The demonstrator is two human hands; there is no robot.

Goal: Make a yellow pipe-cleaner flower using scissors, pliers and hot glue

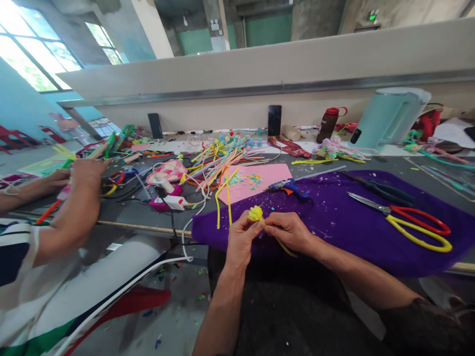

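Between the fingers of my left hand [241,237] is a small yellow pipe-cleaner flower [255,213], its ruffled head facing up. My right hand [288,230] pinches close beside it, fingertips meeting those of my left. A yellow pipe cleaner [285,247] trails down below my right hand. Both hands are over the near edge of a purple cloth [326,207]. Just beyond them lies a blue hot glue gun [291,188] with an orange trigger. To the left of the glue gun is a pink sheet [274,173] scattered with short cut bits.
Scissors [404,220] with red and yellow handles and dark pliers [386,190] lie to the right. Loose pipe cleaners [218,163] are heaped behind the sheet. A power strip [172,201] with a white cable sits left. A co-worker's arms [79,188] reach in at far left. A jug [393,118] stands behind.
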